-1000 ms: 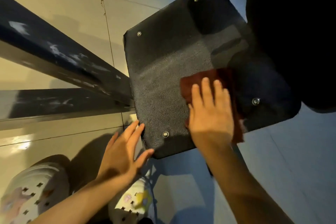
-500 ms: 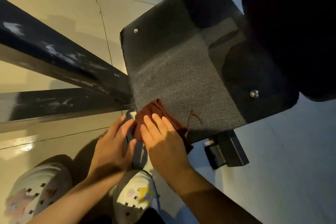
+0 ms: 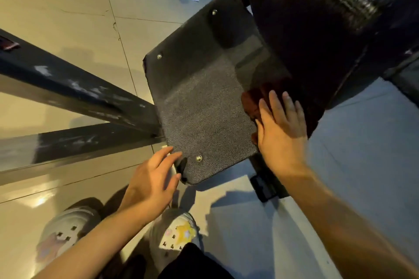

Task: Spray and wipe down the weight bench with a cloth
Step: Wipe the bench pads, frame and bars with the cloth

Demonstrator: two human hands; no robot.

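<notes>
Cloth (image 3: 254,102), dark red, soft and limp, lies on the bench pad's (image 3: 204,106) right edge under the flat, spread right hand (image 3: 281,129); left hand (image 3: 154,179), fingers relaxed, touches the pad's near corner.

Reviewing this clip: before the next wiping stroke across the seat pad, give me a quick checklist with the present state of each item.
1. Cloth under the right hand: ok, the flat fingers press it on the pad.
2. Left hand steadying the seat pad at its near corner: ok.
3. Cloth lying flat: not ok, bunched at the pad's right edge.
4. Stroke path over the pad unobstructed: ok.
5. Pad sprayed: cannot tell.
6. Spray bottle within reach: cannot tell, none in view.
</notes>
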